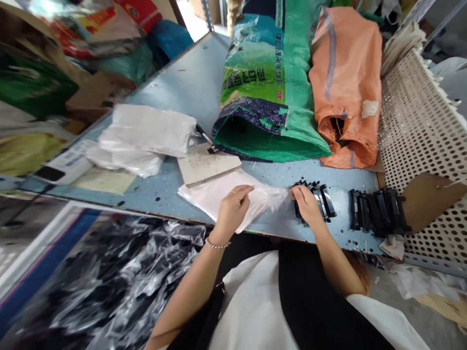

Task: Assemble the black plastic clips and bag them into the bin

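A clear plastic bag (274, 195) stretches between my two hands above the table edge. My left hand (233, 206) is closed, thumb and fingers pinched at the bag's left end, over a stack of flat clear bags (204, 192). At its other end, my right hand (305, 201) has its fingertips pressed together on the plastic. Right behind that hand lies a row of black plastic parts (326, 200), partly covered by it. A second row of similar black parts (377, 210) sits farther right. A pale board (209, 165) rests on the bag stack.
A green woven sack (302, 141) lies open toward me, beside an orange sack (346, 73). White packs (149, 129) are piled at left near a white device (65, 163). A perforated panel (423, 126) borders the right side. Bagged black items (146, 282) fill the space below left.
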Tool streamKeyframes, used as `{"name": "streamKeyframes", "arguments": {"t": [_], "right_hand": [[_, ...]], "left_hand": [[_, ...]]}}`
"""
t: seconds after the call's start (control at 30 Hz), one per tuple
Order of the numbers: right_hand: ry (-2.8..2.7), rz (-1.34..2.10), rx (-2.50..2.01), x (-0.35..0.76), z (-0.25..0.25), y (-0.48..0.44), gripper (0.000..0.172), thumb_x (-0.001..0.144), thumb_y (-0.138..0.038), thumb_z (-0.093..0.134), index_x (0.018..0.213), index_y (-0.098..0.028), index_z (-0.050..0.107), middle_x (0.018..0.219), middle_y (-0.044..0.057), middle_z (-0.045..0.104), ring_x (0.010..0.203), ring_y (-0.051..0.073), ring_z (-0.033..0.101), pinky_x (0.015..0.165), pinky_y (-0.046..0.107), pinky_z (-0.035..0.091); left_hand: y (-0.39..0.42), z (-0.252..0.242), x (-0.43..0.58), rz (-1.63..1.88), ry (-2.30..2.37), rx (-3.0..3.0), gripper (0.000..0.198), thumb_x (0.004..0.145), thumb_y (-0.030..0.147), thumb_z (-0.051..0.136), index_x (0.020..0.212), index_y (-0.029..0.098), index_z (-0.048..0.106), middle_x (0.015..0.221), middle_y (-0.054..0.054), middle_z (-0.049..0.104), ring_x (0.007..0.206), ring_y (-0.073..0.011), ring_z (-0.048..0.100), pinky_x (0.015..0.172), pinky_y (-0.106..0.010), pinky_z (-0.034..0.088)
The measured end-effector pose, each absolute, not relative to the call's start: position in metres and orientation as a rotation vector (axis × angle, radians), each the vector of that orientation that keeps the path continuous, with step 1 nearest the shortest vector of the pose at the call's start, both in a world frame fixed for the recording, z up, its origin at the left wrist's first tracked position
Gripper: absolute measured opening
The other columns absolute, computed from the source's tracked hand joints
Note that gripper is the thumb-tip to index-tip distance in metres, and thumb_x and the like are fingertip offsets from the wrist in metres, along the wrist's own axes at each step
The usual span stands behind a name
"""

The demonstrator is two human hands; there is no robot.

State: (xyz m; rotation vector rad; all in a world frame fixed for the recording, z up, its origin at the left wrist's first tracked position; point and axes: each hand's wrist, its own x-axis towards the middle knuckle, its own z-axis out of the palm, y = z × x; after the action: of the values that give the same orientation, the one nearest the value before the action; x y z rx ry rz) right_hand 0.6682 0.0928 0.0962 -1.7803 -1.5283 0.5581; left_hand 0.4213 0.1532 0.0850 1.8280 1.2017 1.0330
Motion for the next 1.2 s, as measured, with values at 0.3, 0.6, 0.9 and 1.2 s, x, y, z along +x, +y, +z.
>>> {"name": "streamKeyframes", "arguments": {"t": [0.3, 0.6, 0.9, 1.2], "right_hand": [[-1.813, 0.494, -2.424, 0.666, 0.1, 0.134, 0.029, 0.094, -0.022, 0.059, 0.122, -0.016, 0.061, 0.124, 0.018, 0.066, 0.103, 0.028, 0.071, 0.085, 0.037, 0.055], [-1.091, 0.338, -1.438, 0.717, 0.167, 0.096, 0.035, 0.082, -0.042, 0.077, 0.105, -0.025, 0.057, 0.095, 0.001, 0.064, 0.085, 0.019, 0.065, 0.077, 0.036, 0.057], [-1.005, 0.441, -1.455, 0.675, 0.112, 0.068, 0.04, 0.077, -0.044, 0.082, 0.097, -0.025, 0.054, 0.089, 0.001, 0.065, 0.081, 0.018, 0.068, 0.074, 0.033, 0.057], [-1.5, 0.362, -1.426, 0.642, 0.076, 0.072, 0.017, 0.091, -0.041, 0.066, 0.101, -0.028, 0.063, 0.102, 0.008, 0.07, 0.096, 0.026, 0.07, 0.083, 0.046, 0.06]], "left_hand": [[0.186, 0.136, 0.407, 1.189, 1.276, 2.03, 0.017, 0.085, 0.022, 0.059, 0.091, 0.022, 0.075, 0.094, -0.005, 0.072, 0.069, -0.0152, 0.062, 0.068, -0.031, 0.056], [0.173, 0.115, 0.425, 0.856, 1.06, 1.883, 0.062, 0.069, 0.013, 0.058, 0.129, 0.019, 0.068, 0.131, -0.013, 0.062, 0.065, -0.0093, 0.059, 0.069, -0.029, 0.056], [0.159, 0.102, 0.464, 0.893, 0.914, 1.431, 0.079, 0.066, 0.005, 0.059, 0.143, 0.022, 0.058, 0.152, -0.018, 0.046, 0.062, -0.004, 0.054, 0.063, -0.025, 0.052], [0.115, 0.135, 0.471, 0.853, 0.761, 1.728, 0.088, 0.072, 0.001, 0.055, 0.154, 0.033, 0.046, 0.158, -0.011, 0.044, 0.067, -0.0103, 0.058, 0.067, -0.028, 0.055]]}}
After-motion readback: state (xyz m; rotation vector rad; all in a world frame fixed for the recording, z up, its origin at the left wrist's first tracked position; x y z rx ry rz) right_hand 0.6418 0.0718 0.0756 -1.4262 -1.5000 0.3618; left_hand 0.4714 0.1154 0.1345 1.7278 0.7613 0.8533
